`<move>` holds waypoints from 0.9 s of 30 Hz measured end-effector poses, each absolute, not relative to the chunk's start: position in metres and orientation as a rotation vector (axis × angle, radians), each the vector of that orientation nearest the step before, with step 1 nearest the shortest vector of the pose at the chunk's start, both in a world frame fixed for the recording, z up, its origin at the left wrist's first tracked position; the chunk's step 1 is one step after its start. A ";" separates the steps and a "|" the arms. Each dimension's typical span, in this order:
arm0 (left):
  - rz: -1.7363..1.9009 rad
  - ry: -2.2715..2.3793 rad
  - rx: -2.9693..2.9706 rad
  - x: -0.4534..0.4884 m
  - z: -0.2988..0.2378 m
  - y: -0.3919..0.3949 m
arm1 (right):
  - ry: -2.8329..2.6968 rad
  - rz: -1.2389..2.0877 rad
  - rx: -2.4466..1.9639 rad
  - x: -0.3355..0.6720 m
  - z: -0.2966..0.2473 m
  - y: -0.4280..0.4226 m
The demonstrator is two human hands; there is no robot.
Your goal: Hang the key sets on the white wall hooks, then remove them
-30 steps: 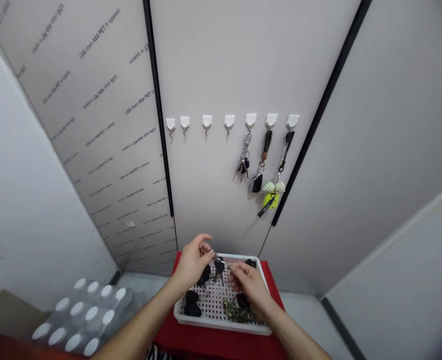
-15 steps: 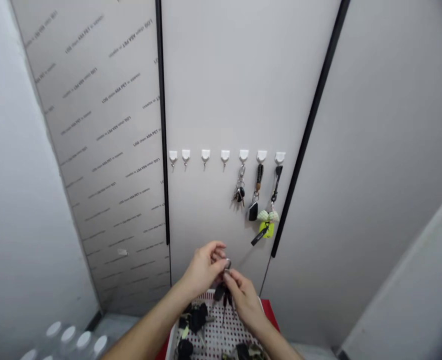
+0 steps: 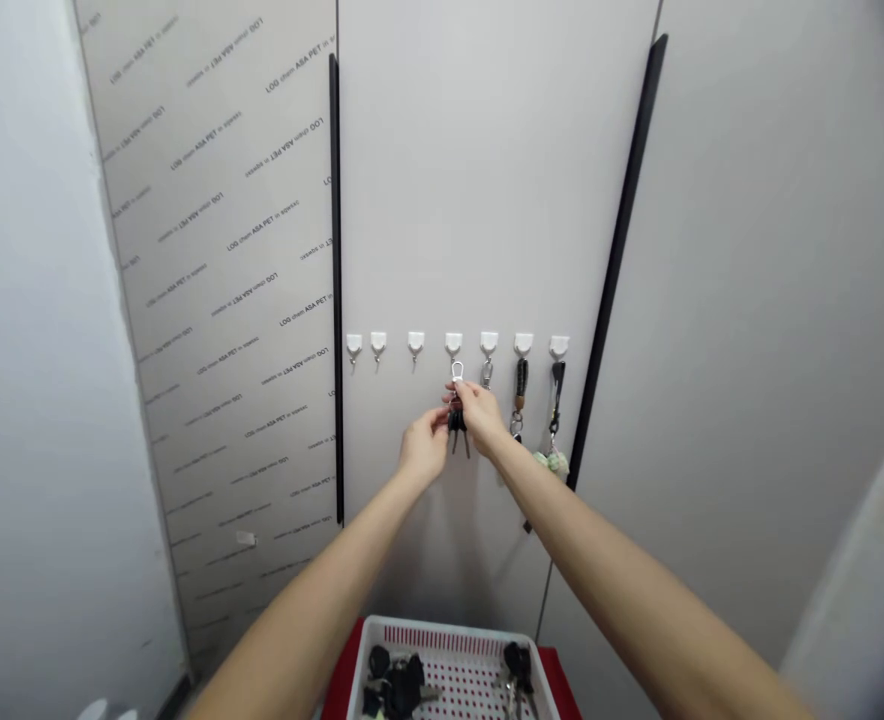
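While hands (image 3: 483, 415) hold keys (image 3: 457, 421), the basket (image 3: 453, 628) contains seemingly more keys (image 3: 403, 685).

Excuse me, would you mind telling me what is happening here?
A person's right hand holds a bunch of keys by its metal clip at the fourth white hook from the left; whether it has caught is unclear. The left hand is at the keys' left side. The three hooks to the left are bare, keychains hang from the three on the right, and more keys lie in the white plastic basket.
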State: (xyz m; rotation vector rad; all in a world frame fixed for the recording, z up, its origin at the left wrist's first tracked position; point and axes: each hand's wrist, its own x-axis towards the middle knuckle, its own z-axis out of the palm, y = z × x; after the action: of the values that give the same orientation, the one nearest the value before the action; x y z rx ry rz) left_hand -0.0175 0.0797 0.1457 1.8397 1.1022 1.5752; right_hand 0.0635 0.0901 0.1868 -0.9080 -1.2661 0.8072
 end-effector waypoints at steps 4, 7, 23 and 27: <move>1.504 1.286 1.924 -0.017 0.162 0.082 | -1.236 0.788 -0.957 0.058 0.199 0.104; 1.456 1.362 1.950 -0.016 0.164 0.083 | -1.231 0.736 -1.020 0.056 0.198 0.110; 1.287 1.343 1.935 -0.035 0.113 0.063 | -1.834 -0.078 -1.251 0.081 0.144 0.053; 1.087 1.333 2.042 -0.048 0.061 0.023 | -2.307 0.086 -1.321 0.107 0.084 0.012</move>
State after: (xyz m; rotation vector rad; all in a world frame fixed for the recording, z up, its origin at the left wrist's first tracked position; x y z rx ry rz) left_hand -0.0478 0.0230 0.0614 2.0422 1.3329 1.0865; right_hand 0.1071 0.0123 0.0838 -1.3210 -2.3069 0.0860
